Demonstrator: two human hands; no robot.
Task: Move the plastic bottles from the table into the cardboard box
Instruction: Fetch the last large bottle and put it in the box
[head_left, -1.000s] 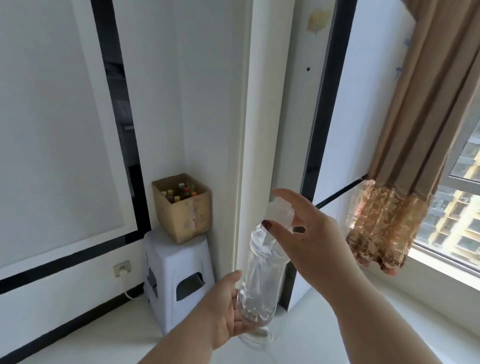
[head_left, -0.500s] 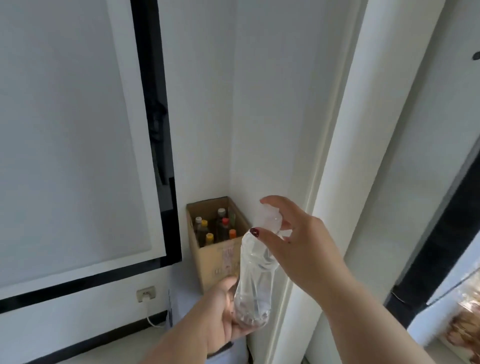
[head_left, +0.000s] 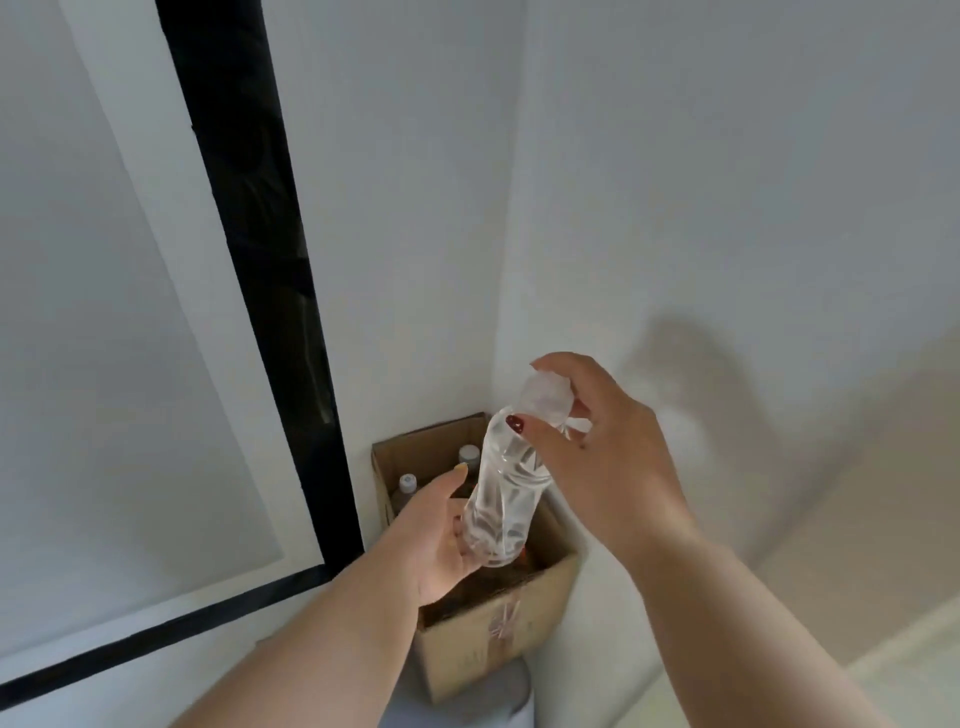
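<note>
Clear bottle (head_left: 506, 499) held upright over the box (head_left: 498, 623), not yet in. Left hand (head_left: 441, 540) fingers curl round its base; right hand (head_left: 597, 457) pinches the cap end. Two capped bottles (head_left: 408, 483) already visible inside. Surface out of view; remaining count unknown.

left hand (head_left: 434, 540): bare forearm, yellow thumbnail polish | right hand (head_left: 605, 467): bare forearm, dark red thumbnail polish
</note>
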